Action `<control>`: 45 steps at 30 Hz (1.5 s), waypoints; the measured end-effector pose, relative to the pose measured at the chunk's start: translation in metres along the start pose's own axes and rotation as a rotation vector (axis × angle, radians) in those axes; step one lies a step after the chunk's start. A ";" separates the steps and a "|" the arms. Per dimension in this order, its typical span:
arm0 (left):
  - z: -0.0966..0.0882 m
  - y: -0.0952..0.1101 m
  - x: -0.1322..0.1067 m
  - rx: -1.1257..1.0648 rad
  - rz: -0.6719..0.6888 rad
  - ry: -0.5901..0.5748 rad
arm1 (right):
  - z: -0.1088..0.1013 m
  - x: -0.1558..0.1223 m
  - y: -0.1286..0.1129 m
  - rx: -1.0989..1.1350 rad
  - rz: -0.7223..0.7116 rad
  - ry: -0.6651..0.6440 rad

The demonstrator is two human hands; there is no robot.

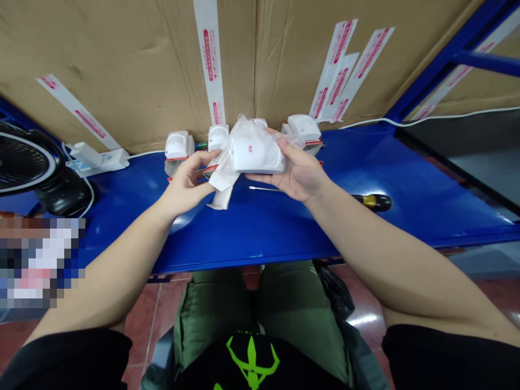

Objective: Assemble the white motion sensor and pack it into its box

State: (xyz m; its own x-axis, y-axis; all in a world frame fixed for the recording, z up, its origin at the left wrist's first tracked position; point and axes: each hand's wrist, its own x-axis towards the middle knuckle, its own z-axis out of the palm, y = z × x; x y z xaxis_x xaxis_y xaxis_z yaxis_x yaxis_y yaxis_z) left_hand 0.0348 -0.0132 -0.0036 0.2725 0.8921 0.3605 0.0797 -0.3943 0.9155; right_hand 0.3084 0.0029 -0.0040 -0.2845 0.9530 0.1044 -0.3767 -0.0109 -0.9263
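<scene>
My right hand (303, 168) grips a white motion detector (257, 154) in a clear plastic bag. In my left hand (190, 181) is a small cardboard box (221, 172) with its end flaps open and printed letters on one side. The box and the bagged detector are close together above the shelf, and the box's far end is hidden behind my fingers. Behind them stand more white detectors on boxes, one at the left (177, 145) and one at the right (304, 128). A screwdriver lies under my right forearm, its black and yellow handle (371, 202) showing.
The blue metal shelf (252, 238) ends just above my lap. A black fan (60, 187) and a white power strip (101, 161) occupy the left side. Taped cardboard (142, 70) forms the back, with a blue frame post (422, 65) at the right.
</scene>
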 end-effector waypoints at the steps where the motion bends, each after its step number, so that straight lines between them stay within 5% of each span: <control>1: -0.001 -0.001 0.000 -0.004 -0.008 -0.005 | 0.000 0.000 0.000 -0.003 -0.003 -0.003; 16: -0.003 0.014 -0.003 0.000 0.128 -0.135 | -0.005 0.004 -0.002 -0.045 0.020 0.055; 20: -0.003 0.015 -0.006 0.084 0.150 -0.091 | -0.006 0.003 0.000 -0.011 0.039 0.025; 29: -0.014 -0.015 0.003 0.473 0.455 0.064 | -0.013 0.012 0.014 0.038 -0.041 -0.038; 36: -0.009 -0.022 0.002 0.600 0.614 0.160 | -0.010 0.007 0.015 0.086 0.046 -0.083; 45: -0.008 -0.023 0.002 0.564 0.543 0.101 | -0.016 0.011 0.016 0.028 0.016 -0.087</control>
State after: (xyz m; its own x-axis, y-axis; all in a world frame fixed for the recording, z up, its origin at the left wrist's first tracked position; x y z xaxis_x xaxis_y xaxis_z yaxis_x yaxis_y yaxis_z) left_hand 0.0259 -0.0009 -0.0227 0.3267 0.5477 0.7703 0.4423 -0.8088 0.3875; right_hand 0.3133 0.0176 -0.0234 -0.3655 0.9228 0.1219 -0.3954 -0.0354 -0.9178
